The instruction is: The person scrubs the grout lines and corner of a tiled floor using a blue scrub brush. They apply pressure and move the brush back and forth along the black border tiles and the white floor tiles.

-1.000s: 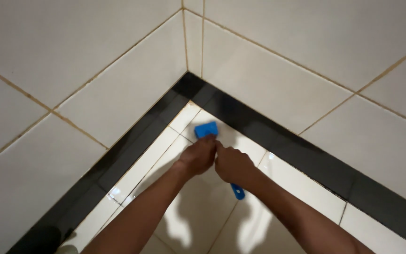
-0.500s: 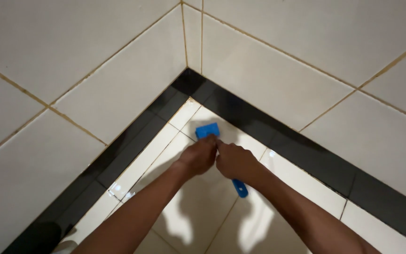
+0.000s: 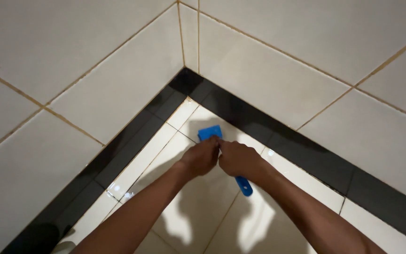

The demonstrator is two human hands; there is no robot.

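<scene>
Down in the corner of the floor [image 3: 189,226], where the black strip [image 3: 132,146] meets the walls [image 3: 95,61], we squeeze a blue brush [image 3: 211,132] tight with our left hand [image 3: 202,157] and our right hand [image 3: 238,160] side by side. Wet shiny tiles could make the brush slide, we think, and then our knuckles might bump the wall just past our grip. It looks like bright blue plastic, with a flat square head poking out ahead of our fingers and a thin rounded handle end sticking out behind our right hand.
</scene>
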